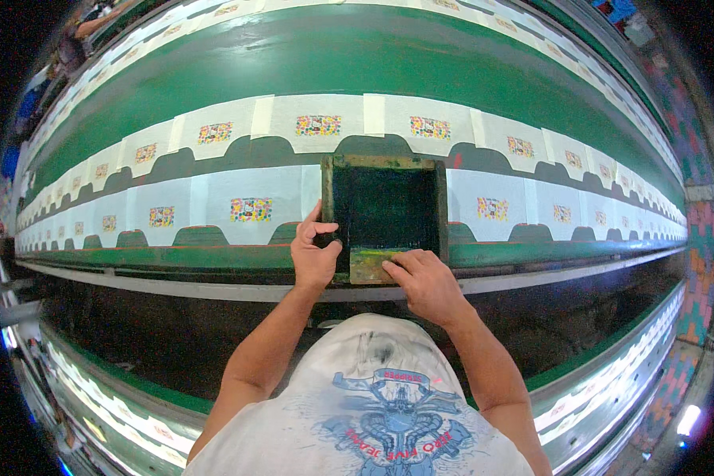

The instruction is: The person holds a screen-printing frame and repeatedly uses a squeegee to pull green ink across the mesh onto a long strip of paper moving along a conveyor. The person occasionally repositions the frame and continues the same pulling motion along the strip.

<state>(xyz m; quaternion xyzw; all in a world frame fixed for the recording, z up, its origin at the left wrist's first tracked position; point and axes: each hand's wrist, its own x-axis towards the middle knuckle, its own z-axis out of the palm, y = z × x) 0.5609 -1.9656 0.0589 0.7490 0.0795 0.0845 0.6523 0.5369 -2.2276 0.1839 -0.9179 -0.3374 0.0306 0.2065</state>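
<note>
A wooden screen-printing frame (440, 198) with a dark mesh lies over the near row of white fabric pieces (214, 208) on the long green table. My left hand (317, 250) is at its left rail, fingers bent against the wood. Across the near end of the mesh sits a squeegee (365, 266) with a worn wooden handle and yellow-green ink along its edge. My right hand (428, 282) grips the right part of that handle, thumb on the near side. The frame hides the fabric beneath it.
A second row of white pieces with colourful printed patches (318, 125) runs behind the frame. The green table (293, 55) stretches far to both sides, with a pale rail (531, 282) along its near edge. More printing tables stand beyond and behind me.
</note>
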